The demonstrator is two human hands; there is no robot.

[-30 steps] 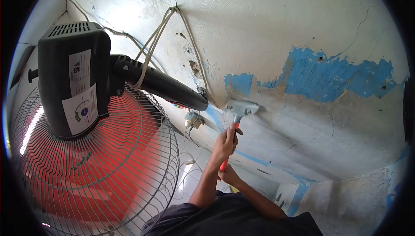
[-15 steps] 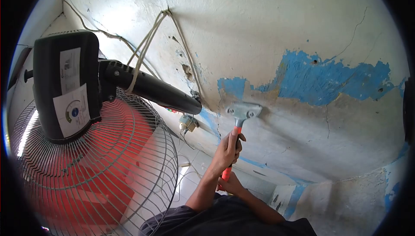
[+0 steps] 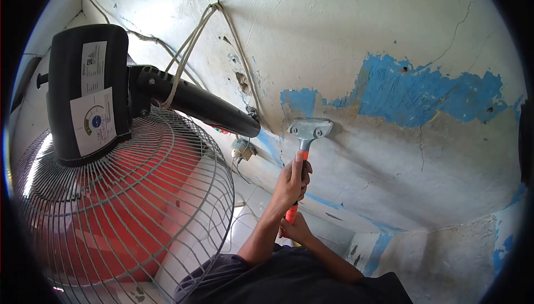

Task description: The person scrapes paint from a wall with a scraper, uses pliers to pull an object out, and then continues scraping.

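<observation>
A long-handled scraper (image 3: 310, 130) with a wide grey metal head and a red and black handle rests against the wall, or very near it, just below a small blue paint patch (image 3: 300, 102). Higher on the handle, my left hand (image 3: 291, 183) is wrapped round it with the thumb along the front. My right hand (image 3: 296, 229) grips the lower end of the same handle, its fingers partly hidden. A larger blue patch (image 3: 411, 95) with ragged edges lies to the right of the scraper head.
A black and red fan (image 3: 89, 92) with a wire cage fills the left side, close to my left arm. Its black pole (image 3: 206, 109) is tied by a cord (image 3: 186, 53) fixed to the wall. A small socket box (image 3: 243, 149) hangs below the pole. Cracks run across the wall (image 3: 356, 176).
The wall, both hands and the scraper appear slightly higher in the view, which has shifted. Both hands keep their hold on the handle, and the scraper head stays below the small blue patch.
</observation>
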